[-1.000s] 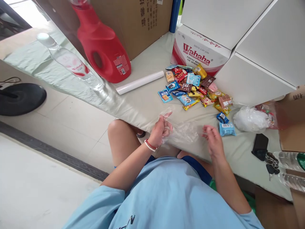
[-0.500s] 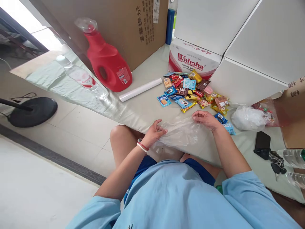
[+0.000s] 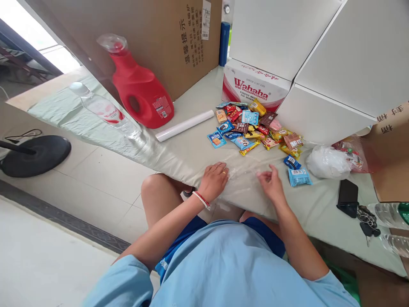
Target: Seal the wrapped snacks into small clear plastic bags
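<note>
Between my hands a clear plastic bag (image 3: 240, 178) lies flattened near the table's front edge; its outline is hard to make out. My left hand (image 3: 214, 181) rests palm down on the bag's left end, fingers stretched out. Just beyond the bag's right end is my right hand (image 3: 271, 184), with its fingers apart and nothing visible in them. Farther back is a heap of wrapped snacks (image 3: 248, 128) in many colours. Two blue packets, a dark one (image 3: 292, 162) and a light one (image 3: 299, 177), lie right of my right hand.
A white roll (image 3: 185, 125), a red detergent jug (image 3: 143, 91) and a water bottle (image 3: 104, 111) occupy the left side. Behind the snacks is a Wahaha carton (image 3: 255, 85). To the right are a white plastic bundle (image 3: 329, 162), a black case (image 3: 347, 198), keys (image 3: 367, 219) and bottles (image 3: 388, 213).
The bag has gone from being held up between both hands to lying flat on the table. My left hand has flattened onto it; my right hand has let go and moved slightly nearer me.
</note>
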Demonstrator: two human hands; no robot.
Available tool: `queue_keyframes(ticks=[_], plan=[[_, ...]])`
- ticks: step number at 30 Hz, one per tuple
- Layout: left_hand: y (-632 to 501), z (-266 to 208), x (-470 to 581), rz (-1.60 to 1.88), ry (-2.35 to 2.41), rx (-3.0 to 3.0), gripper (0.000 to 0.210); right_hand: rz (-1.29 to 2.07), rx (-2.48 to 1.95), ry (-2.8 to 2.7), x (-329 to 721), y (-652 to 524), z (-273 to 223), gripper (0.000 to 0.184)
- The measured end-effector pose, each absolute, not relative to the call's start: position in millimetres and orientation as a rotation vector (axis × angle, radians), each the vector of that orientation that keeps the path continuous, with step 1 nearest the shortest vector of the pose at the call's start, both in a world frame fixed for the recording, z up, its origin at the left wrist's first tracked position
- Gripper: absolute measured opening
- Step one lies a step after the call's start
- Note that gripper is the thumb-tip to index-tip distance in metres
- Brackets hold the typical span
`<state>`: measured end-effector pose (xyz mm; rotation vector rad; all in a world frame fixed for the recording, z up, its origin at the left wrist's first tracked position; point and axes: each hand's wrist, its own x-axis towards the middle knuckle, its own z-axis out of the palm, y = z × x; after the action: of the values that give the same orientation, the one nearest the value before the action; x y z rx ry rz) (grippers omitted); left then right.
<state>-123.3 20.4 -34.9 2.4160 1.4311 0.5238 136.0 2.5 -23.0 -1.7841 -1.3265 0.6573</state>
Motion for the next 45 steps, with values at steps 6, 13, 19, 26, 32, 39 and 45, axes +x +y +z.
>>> queue_keyframes(ticks=[6, 13, 19, 26, 32, 39, 45], plan=[[25.0, -51.7, -116.3, 0.405, 1.537, 2.45, 0.054, 0.848, -1.726, -1.191, 137.8, -9.3, -40.6, 0.062], [20.1, -51.2, -118.7, 0.288, 1.74, 2.42, 0.07, 1.043, -1.892, -0.988, 164.6, -106.3, -34.9, 0.061], [15.4, -53.5, -122.3, 0.229, 1.61, 2.483, 0.086, 0.504, -2.069, -1.176, 173.4, -106.7, -10.5, 0.051], [13.8, -56.1, -133.9, 0.26, 1.459, 2.556, 0.107, 0.902, -1.835, -1.131, 161.7, 21.6, -44.6, 0.063], [17.0, -60.0, -141.3, 0.291, 1.391, 2.549, 0.115, 0.483, -2.14, -1.513, 217.4, 96.7, -25.3, 0.028], [18.6, -58.9, -143.4, 0.316, 1.347, 2.544, 0.11, -0.041, -1.764, -2.175, 152.3, 159.6, 20.1, 0.03], [18.1, -57.6, -144.3, 0.325, 1.333, 2.517, 0.107, -0.149, -1.807, -2.602, 70.4, 229.6, 22.0, 0.061]])
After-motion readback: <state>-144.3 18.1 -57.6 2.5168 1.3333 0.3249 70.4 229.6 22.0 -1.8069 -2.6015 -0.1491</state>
